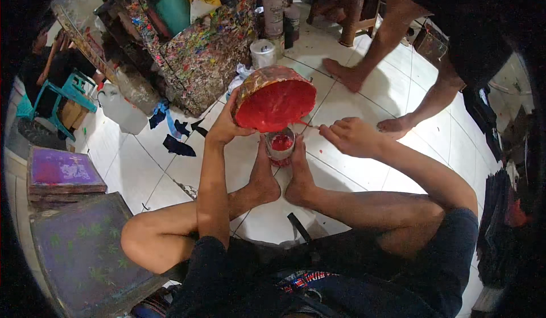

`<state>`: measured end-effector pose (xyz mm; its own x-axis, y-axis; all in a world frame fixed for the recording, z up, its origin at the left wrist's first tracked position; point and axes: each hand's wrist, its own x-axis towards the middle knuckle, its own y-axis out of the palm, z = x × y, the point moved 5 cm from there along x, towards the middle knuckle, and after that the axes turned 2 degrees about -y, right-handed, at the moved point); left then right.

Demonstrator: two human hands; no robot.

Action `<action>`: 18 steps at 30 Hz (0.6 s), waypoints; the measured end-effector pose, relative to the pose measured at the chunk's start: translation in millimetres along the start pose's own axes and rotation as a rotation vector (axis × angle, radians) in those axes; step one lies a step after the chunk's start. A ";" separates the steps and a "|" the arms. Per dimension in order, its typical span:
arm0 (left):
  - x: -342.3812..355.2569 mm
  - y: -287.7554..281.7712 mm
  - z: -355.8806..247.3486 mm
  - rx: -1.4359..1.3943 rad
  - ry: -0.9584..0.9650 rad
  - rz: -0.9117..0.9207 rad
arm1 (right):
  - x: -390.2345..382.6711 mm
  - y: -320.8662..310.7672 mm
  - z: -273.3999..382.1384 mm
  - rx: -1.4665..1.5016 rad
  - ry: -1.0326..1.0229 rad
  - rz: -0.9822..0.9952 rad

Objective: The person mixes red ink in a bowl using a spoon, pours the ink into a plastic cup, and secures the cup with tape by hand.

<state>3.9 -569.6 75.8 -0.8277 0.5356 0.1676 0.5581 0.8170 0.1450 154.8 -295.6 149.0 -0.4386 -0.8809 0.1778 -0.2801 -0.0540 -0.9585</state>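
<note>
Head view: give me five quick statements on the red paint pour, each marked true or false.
1. The left hand tips a bucket coated red inside. True.
2. The small container under the bucket stands on a table. False: it sits on the tiled floor, held between the person's feet.
3. The right hand holds a thin stick whose tip reaches the bucket's lower rim. True.
4. The small container holds blue paint. False: the paint in it is red.
5. A white jug stands on the floor left of the bucket. True.
</note>
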 end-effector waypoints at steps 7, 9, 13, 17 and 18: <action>-6.3 2.8 -10.5 0.032 0.034 0.016 | 4.4 -18.1 -7.0 -0.367 0.116 -0.041; -1.8 12.2 -9.3 0.028 0.050 0.019 | -2.9 -3.7 -0.2 -0.174 0.174 0.008; -5.4 19.7 -19.8 0.034 0.051 0.042 | 1.7 20.3 16.5 0.108 0.248 0.064; -5.8 15.3 -12.7 -0.005 0.044 0.026 | 3.8 12.6 15.0 0.226 0.176 -0.029; -5.3 13.1 -13.1 0.035 0.050 0.037 | 4.6 9.0 13.4 0.232 0.167 -0.037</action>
<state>16.4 -564.5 89.6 -0.8022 0.5545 0.2212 0.5847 0.8046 0.1036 161.6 -306.4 138.2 -0.5717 -0.7878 0.2292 -0.1041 -0.2075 -0.9727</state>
